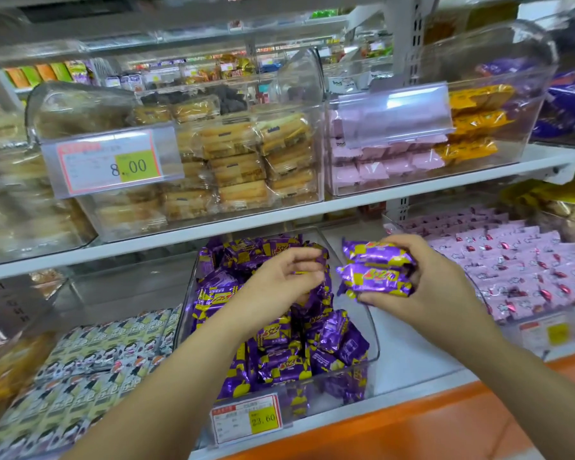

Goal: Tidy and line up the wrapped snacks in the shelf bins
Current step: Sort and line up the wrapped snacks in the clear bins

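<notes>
A clear plastic bin [374, 346] on the lower shelf holds a loose heap of purple-and-yellow wrapped snacks [279, 343]. My right hand [425, 280] grips a stack of two or three of these purple snacks [375, 270], held above the bin's right wall. My left hand [279, 280] hovers over the heap with fingers loosely curled; its fingertips are near a purple wrapper at the back of the bin, and whether it grasps one is unclear.
To the left, a bin of black-and-cream wrapped snacks [90, 366]; to the right, a bin of pink wrapped snacks [512, 260]. The upper shelf [346, 207] carries bins of sandwich cakes [246, 161] and pink and yellow packs. A price tag [246, 419] reads 23.60. An orange ledge [445, 423] runs along the front.
</notes>
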The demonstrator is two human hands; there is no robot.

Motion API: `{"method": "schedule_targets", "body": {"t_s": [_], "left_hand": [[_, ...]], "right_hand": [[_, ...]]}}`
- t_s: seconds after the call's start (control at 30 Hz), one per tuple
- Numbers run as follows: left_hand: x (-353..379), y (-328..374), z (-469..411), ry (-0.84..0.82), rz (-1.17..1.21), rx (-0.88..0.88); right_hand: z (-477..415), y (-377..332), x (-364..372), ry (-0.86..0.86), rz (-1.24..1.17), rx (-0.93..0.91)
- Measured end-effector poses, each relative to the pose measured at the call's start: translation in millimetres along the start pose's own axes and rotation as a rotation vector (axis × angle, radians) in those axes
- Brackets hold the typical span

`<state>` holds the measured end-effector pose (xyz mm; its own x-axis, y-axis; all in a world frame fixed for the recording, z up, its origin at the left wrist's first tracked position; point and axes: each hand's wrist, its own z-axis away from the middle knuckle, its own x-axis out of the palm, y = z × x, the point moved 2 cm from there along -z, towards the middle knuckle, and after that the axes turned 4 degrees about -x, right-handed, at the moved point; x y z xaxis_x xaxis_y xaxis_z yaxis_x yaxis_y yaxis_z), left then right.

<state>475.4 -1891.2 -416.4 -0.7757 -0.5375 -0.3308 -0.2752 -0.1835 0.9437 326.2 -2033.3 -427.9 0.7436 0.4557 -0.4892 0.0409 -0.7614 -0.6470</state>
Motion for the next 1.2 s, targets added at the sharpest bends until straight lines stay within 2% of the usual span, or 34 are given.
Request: {"method": "schedule_targets", "body": {"t_s": [0.07,0.17,0.27,0.33,0.53,0.63,0.83,0.9,1.03,1.2], "left_hand": [[1,-11,-3,0.091,-0.245,0.028],[17,-25,-5,0.007,-0.606,0.026],[34,-29,-9,-0.058,-0.923,0.009],[37,-28,-11,-0.053,-0.974,0.043],[8,-19,4,0.092,-0.759,0.078],[-9,-18,18,0.076,-0.769,0.080],[-22,-21,39,-0.092,-1.066,0.093],[-21,-23,40,-0.072,-1.231,0.106],[-15,-24,34,-0.069,-1.734,0.067],[-9,-20,26,-0.035,-1.936,0.043]], "right_hand": [[1,7,-8,0.079,0.087,0.058],[4,15,-10,0.028,0.187,0.089],[6,18,-7,0.013,0.135,0.116],[6,18,-6,0.019,0.082,0.139],[4,17,-9,0.010,0.007,0.161],[4,16,-9,-0.030,-0.008,0.171],[6,6,-2,-0.076,-0.009,0.142],[8,1,1,-0.084,-0.003,0.146],[8,-3,4,-0.083,0.001,0.148],[7,-3,2,-0.081,0.007,0.152]]}}
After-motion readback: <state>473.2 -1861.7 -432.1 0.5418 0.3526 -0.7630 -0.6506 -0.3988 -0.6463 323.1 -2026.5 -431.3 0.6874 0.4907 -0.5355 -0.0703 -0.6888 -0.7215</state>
